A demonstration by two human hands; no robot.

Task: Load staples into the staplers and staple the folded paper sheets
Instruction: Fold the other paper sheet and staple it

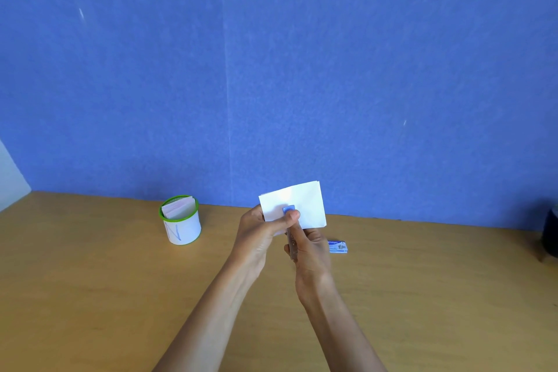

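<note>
Wall: a blue backdrop [302, 69] fills the upper part of the head view.
Table: a wooden desk [90, 296] runs along its foot; a dark object [550, 238] shows at the far right edge, too cropped to identify.
Left hand: the left hand [258, 235] holds the folded sheet [305, 205] above the table, thumb lying across the front near the stapler's blue nose, the other fingers hidden behind the paper.
Right hand: the right hand [312, 251] has its fingers curled round the rear of the stapler [290, 229], which points up into the sheet's lower edge.
Cup: a white cup with a green rim [181, 220] stands well to the left, holding more folded sheets upright; whether they are stapled cannot be told.
Staple box: a small blue-and-white staple box [338, 246] lies on the table just right of the hands.
Progress: with the stapler on the paper and the box set aside, loading looks done for this stapler and stapling is under way. Whether a staple is already driven is hidden by the thumb. No second stapler is visible, so further loading and the cup's sheets may remain.
</note>
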